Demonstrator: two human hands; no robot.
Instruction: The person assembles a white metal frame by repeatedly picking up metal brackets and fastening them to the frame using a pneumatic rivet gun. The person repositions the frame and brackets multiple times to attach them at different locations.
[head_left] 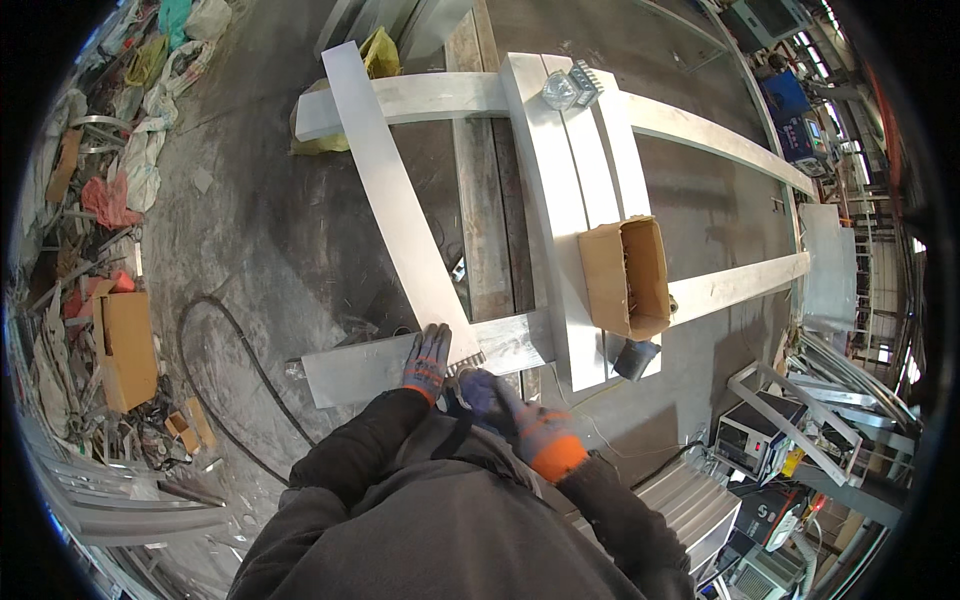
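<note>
A long flat silver metal bar (395, 190) lies slanted across two pale metal rails, its near end in front of me. My left hand (428, 362), in a grey glove with an orange cuff, rests with fingers stretched out on that near end. My right hand (515, 412), gloved the same way, is just past the end of the bar. Its fingers are curled and slightly blurred, and what they hold is hidden. Small dark toothed shapes (466, 363) show at the bar's end between the hands.
On the right, several wide silver bars (575, 190) lie across the rails, bearing an open cardboard box (628, 275), a dark cup (635, 358) and a clear plastic item (562, 90). A black hose (245, 345) curves over the floor. Scrap and sacks (150, 150) line the left.
</note>
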